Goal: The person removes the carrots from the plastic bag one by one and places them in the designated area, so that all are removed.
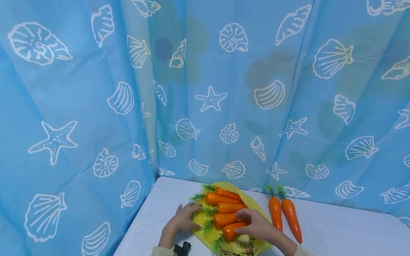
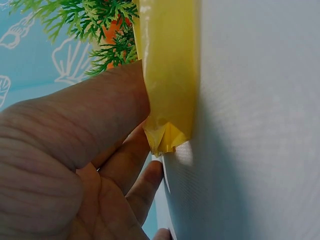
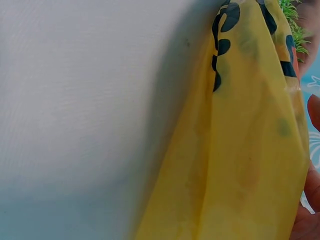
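Several orange toy carrots (image 1: pixel 228 208) with green leafy tops lie side by side on a yellow plastic bag (image 1: pixel 256 203), their tops toward the left. My left hand (image 1: pixel 184 217) is at the bag's left edge, thumb and fingers apart. In the left wrist view its thumb reaches behind the yellow plastic, so the tip is hidden. Over the carrots' right part lies my right hand (image 1: pixel 256 224), its thumb and fingers spread across the nearest ones. The right wrist view shows mostly the bag's side (image 3: pixel 240 150), with only parts of the fingers at the right edge.
Two more carrots (image 1: pixel 290 217) lie on the white table (image 1: pixel 349 231), right of the bag. A small black object (image 1: pixel 183 249) sits near the left wrist. Blue curtains (image 1: pixel 211 71) with white shells hang behind and to the left.
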A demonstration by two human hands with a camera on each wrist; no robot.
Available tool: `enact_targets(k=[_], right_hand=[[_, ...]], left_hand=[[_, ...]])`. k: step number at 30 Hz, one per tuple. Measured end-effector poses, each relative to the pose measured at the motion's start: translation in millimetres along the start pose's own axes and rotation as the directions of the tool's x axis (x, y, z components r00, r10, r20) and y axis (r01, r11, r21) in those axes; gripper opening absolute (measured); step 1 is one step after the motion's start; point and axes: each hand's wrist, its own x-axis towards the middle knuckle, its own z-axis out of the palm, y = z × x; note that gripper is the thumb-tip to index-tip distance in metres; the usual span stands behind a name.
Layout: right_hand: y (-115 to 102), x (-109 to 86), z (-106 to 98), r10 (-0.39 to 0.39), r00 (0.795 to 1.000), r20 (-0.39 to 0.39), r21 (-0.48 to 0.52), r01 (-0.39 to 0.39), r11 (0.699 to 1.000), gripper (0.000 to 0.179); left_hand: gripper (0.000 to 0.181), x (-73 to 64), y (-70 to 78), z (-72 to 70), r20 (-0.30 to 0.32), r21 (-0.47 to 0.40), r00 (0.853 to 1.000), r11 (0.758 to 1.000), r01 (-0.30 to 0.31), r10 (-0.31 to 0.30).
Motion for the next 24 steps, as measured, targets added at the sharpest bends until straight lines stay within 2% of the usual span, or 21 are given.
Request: enact_targets(k=[8, 24], right_hand=[[-1.1, 0.1, 0.6, 0.003, 1.0, 0.025, -0.045, -0.002, 0.999, 0.045], [-1.9, -2.1, 7.2, -0.002, 1.0, 0.018, -0.087, 0.003, 0.996, 0.046]], left_hand=[[0.061, -2.3, 3.9, -2.4, -0.002, -0.013, 1.0, 1.0, 0.006, -0.006], [0.062, -1.0, 1.1, -0.5, -0.005, 0.005, 1.0, 1.0, -0.014, 0.014]])
